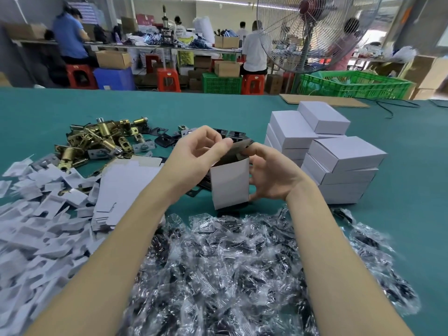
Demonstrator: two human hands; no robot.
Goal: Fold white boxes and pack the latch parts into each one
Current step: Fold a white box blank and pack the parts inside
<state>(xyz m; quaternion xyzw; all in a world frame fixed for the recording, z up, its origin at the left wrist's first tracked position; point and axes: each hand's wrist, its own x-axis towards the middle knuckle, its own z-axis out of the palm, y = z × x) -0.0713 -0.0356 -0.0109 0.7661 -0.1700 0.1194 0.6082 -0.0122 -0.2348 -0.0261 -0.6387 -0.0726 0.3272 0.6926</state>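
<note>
the person at the green table point(72, 107) has a small white box point(230, 184) standing upright between both hands, open at the top, its lower end just above the table near the middle. the left hand point(197, 155) has its fingers curled, thumb and fingertips pinching a dark flap or part point(240, 147) at the box's open top; i can't tell whether that piece is the box's inner flap or a metal plate. the right hand point(270, 174) is wrapped round the right side of the box, fingers curled behind it and steadying it.

toward the far left of the table lies a heap of brass latch parts point(101, 139), and just beside them, further in, some flat black plates point(164, 139). along the left edge spreads a wide scatter of small white card pieces point(36, 226), with a stack of flat unfolded boxes point(126, 187) lying between that scatter and the left forearm. along the near edge, under and between both forearms, is a big pile of clear plastic bags point(230, 263) with dark bits inside. to the right of the hands, closed white boxes sit in a stack point(339, 161), touching one another. a flat sheet of brown cardboard point(322, 100) lies at the far edge. beyond the table there are a big standing fan point(310, 30), green crates point(351, 87), red stools and people working at another bench.
</note>
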